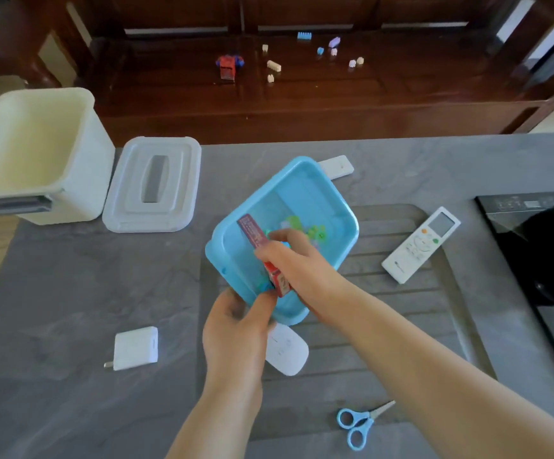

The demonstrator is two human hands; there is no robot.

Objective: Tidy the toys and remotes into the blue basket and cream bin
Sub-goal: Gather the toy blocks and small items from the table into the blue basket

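Your left hand (236, 326) grips the near rim of the blue basket (305, 197), tilted on the grey counter (70, 293); your right hand (289, 256) is closed on a red box (259, 240) inside it, over small coloured toys (315, 231). Cream bin (37, 154) stands open far left; 1 white AC remote (421, 245) lies just right of the basket.

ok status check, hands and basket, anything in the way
Left hand grips blue basket near rim, basket tilted. Right hand holds red box over it. Small toys inside. White remote on table beside it; path clear.
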